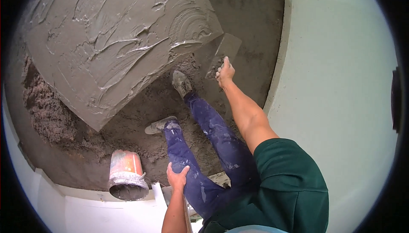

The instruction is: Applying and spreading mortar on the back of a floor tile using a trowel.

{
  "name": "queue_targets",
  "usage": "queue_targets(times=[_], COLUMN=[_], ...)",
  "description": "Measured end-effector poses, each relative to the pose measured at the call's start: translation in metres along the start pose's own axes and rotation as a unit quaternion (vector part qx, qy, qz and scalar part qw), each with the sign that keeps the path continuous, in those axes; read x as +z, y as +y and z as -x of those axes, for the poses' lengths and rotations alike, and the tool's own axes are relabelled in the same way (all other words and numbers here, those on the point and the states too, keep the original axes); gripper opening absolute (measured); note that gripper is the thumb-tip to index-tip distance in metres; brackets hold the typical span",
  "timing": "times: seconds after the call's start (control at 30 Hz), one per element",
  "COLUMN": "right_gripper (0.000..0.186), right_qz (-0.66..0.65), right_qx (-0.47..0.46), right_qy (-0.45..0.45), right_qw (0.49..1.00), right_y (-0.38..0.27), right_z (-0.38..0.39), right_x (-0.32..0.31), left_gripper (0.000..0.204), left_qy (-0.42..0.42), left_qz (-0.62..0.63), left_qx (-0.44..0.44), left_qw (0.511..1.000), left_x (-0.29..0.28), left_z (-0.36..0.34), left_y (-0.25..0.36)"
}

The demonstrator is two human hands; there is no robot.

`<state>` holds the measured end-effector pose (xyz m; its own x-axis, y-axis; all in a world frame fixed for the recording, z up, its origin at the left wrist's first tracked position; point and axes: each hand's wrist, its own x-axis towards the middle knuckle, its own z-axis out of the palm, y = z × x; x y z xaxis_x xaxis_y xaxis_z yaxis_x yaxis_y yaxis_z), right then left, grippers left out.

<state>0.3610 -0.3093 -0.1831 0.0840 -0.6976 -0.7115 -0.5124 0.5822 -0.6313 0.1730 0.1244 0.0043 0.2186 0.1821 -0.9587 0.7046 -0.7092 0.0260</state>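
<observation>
Right hand works a trowel on wet mortar, left hand rests on the knee.

The right hand (pixel 225 72) is closed around the handle of a flat trowel (pixel 225 50), at 12 o'clock, blade touching the smoothed grey mortar slab (pixel 115 41). The left hand (pixel 177 177), at 6 o'clock, lies with fingers spread on the blue trouser knee (pixel 191 182), holding nothing. An orange bucket (pixel 125 175) stands at 7 o'clock.

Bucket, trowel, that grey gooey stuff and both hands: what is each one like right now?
bucket: upright on the floor, smeared, some grey mix inside.
trowel: held tilted against the wet mortar.
wet mortar: spread in ridged swirls, not smooth.
loose sand: piled, dry and crumbly.
right hand: gripping the trowel.
left hand: resting on the knee.
</observation>
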Motion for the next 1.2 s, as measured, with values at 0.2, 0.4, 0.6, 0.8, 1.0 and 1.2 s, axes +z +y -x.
queue_targets(times=[0.2,0.4,0.6,0.8,1.0,1.2], right_gripper=[0.044,0.049,0.051,0.052,0.05,0.043], right_qz=[-0.013,-0.065,-0.022,0.022,0.09,0.172], right_qx=[0.033,0.105,0.13,0.092,0.065,-0.06], right_qy=[-0.058,-0.096,0.012,0.001,-0.083,-0.175], right_qw=[0.998,0.988,0.991,0.996,0.99,0.968], right_y=[-0.021,-0.046,-0.055,-0.063,-0.094,-0.172], right_z=[0.02,0.027,0.022,0.055,0.101,0.082], right_x=[-0.005,0.026,0.036,0.035,0.069,0.134], left_gripper=[0.093,0.113,0.117,0.116,0.111,0.076], left_qy=[0.044,-0.006,-0.021,-0.018,-0.014,0.097], left_qz=[-0.037,-0.074,-0.086,-0.048,-0.01,0.126], left_qx=[-0.001,-0.019,-0.053,-0.068,-0.076,0.035], left_qw=[0.998,0.997,0.995,0.996,0.997,0.987], left_x=[0.004,0.016,0.014,0.015,0.005,-0.005], left_z=[0.016,0.028,0.033,0.036,0.045,0.03], left_y=[0.011,0.006,0.023,0.022,0.02,-0.05])
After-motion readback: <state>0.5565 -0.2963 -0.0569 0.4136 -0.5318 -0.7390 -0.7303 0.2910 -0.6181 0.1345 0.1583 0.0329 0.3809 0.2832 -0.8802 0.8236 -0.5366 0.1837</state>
